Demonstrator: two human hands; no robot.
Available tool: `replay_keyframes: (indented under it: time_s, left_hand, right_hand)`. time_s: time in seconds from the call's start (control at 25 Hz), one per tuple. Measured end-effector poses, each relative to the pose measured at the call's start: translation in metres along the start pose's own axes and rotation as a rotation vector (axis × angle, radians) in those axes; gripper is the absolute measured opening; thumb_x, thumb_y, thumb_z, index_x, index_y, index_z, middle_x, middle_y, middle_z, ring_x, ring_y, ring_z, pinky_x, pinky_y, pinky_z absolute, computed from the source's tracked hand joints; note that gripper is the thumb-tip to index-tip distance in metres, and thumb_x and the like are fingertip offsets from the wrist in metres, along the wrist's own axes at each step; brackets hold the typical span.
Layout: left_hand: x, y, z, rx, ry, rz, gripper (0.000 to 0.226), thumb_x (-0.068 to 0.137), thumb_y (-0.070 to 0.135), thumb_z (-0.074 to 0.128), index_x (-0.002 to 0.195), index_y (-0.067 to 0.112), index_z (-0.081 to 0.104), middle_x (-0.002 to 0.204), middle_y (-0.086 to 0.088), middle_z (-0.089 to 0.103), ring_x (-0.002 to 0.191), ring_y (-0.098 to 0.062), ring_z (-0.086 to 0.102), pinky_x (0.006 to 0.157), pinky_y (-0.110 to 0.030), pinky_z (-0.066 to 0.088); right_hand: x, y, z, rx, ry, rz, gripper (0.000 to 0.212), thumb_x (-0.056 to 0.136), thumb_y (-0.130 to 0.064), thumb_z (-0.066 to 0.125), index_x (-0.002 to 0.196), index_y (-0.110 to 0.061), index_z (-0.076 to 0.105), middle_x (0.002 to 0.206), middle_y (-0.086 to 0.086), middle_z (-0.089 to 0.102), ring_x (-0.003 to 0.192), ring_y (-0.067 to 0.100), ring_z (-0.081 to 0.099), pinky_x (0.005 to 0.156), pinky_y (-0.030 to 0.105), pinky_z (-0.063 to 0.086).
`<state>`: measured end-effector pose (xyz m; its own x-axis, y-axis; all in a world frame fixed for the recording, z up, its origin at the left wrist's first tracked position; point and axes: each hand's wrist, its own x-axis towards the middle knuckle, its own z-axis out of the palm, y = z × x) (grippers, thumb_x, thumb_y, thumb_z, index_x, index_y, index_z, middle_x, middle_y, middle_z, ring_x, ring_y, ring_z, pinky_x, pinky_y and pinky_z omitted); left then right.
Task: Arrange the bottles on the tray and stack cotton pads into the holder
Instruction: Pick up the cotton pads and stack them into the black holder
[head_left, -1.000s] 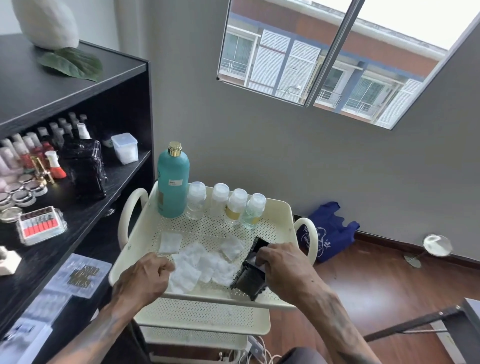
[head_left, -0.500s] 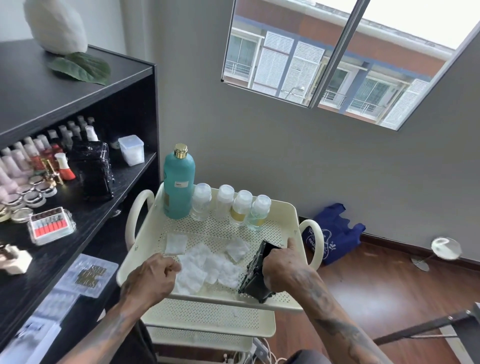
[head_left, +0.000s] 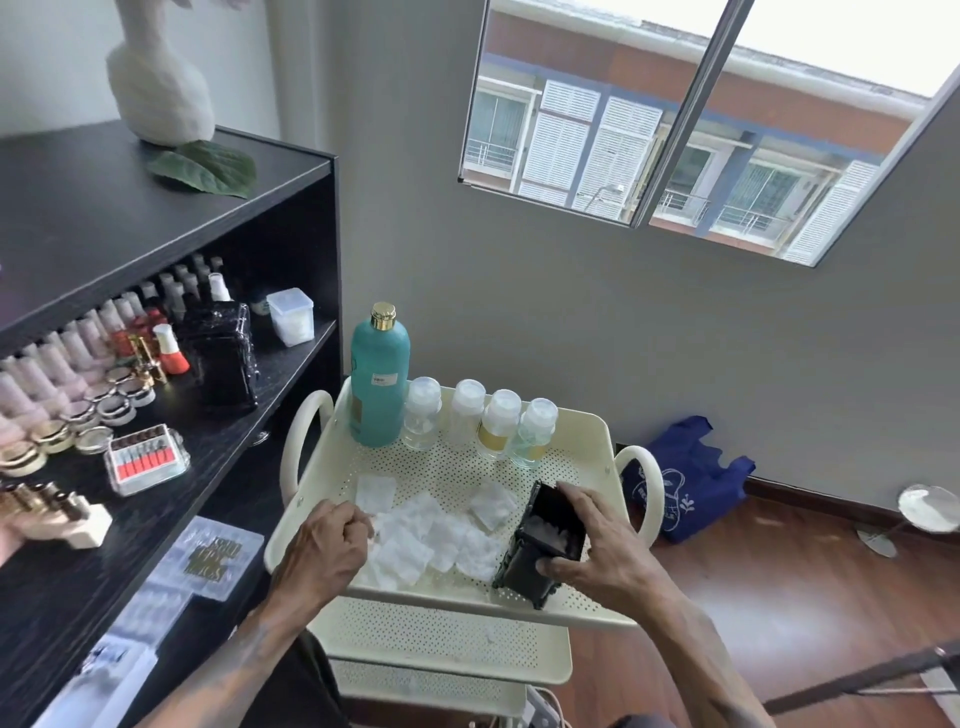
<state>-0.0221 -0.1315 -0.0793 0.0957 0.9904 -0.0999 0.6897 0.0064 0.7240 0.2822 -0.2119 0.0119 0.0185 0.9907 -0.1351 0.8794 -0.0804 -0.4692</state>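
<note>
The black holder (head_left: 543, 545) stands tilted on the cream tray (head_left: 587, 431), its open mouth up and leaning toward the loose cotton pads (head_left: 431, 535) lying between the hands. The right hand (head_left: 597, 551) grips the holder, thumb on its near face, fingers over the far rim. The left hand (head_left: 327, 545), nearer the pads, is curled at their left edge and seems to pinch one. Some pads are already inside. Beyond the hands stand five bottles: one teal bottle (head_left: 379, 376) and four small clear bottles (head_left: 480, 421). The loose pads overlap too much to count.
</note>
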Motion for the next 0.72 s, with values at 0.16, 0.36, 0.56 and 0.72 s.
replay_keyframes:
  time_s: [0.16, 0.36, 0.56, 0.72]
  left_hand:
    - [0.003, 0.019, -0.015, -0.518, 0.076, -0.219, 0.027, 0.091, 0.022, 0.043, 0.081, 0.01, 0.066, 0.098, -0.017, 0.063, 0.084, -0.028, 0.059, 0.06, -0.032, 0.052]
    - [-0.003, 0.091, -0.005, -1.144, -0.009, -0.385, 0.017, 0.081, 0.015, 0.049, 0.088, 0.004, 0.06, 0.085, -0.015, 0.062, 0.078, -0.026, 0.06, 0.061, -0.035, 0.052]
    - [-0.019, 0.163, 0.028, -0.658, -0.086, 0.106, 0.013, 0.086, 0.013, 0.066, 0.099, 0.016, 0.068, 0.097, -0.004, 0.069, 0.087, -0.02, 0.066, 0.073, -0.027, 0.056]
    - [-0.022, 0.181, 0.048, 0.227, 0.086, 0.95, 0.02, 0.088, 0.009, 0.058, 0.105, 0.017, 0.067, 0.101, 0.002, 0.072, 0.094, -0.018, 0.061, 0.086, -0.031, 0.045]
  right_hand:
    - [0.0, 0.001, 0.003, 0.008, 0.052, 0.003, 0.094, 0.072, -0.039, 0.079, 0.151, -0.031, 0.027, 0.145, -0.012, 0.038, 0.127, 0.007, 0.043, 0.099, 0.013, 0.029]
    - [-0.002, 0.003, 0.008, 0.048, 0.078, -0.008, 0.093, 0.072, -0.036, 0.077, 0.15, -0.03, 0.028, 0.147, -0.011, 0.037, 0.129, 0.011, 0.043, 0.107, 0.024, 0.035]
    - [-0.005, 0.005, 0.011, 0.072, 0.109, -0.018, 0.09, 0.073, -0.037, 0.076, 0.149, -0.03, 0.029, 0.146, -0.014, 0.036, 0.129, 0.01, 0.044, 0.104, 0.023, 0.036]
    - [-0.007, 0.004, 0.013, 0.102, 0.13, 0.002, 0.076, 0.071, -0.039, 0.074, 0.138, -0.029, 0.04, 0.131, -0.011, 0.046, 0.116, 0.015, 0.052, 0.095, 0.028, 0.044]
